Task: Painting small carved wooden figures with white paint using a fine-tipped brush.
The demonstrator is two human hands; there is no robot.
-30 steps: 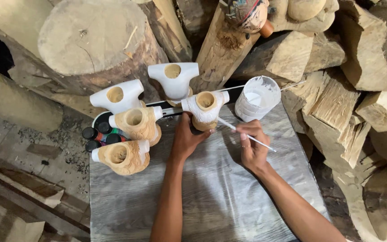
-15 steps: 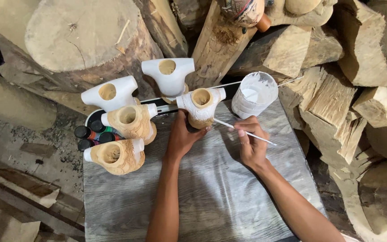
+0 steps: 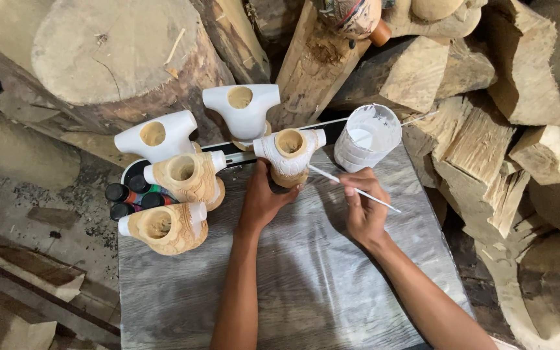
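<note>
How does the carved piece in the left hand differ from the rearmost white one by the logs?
The held piece is only partly white, bare carved wood showing low down; the rear piece is white all over. The left hand grips the held piece while the right hand points a thin brush at it; the rear piece stands untouched. Both are T-shaped with a round hole on top.

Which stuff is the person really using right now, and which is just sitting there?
In use:
left hand gripping the carved wooden piece
right hand holding the thin brush
white paint cup

Just sitting:
four other wooden pieces
small paint bottles
log pile
</note>
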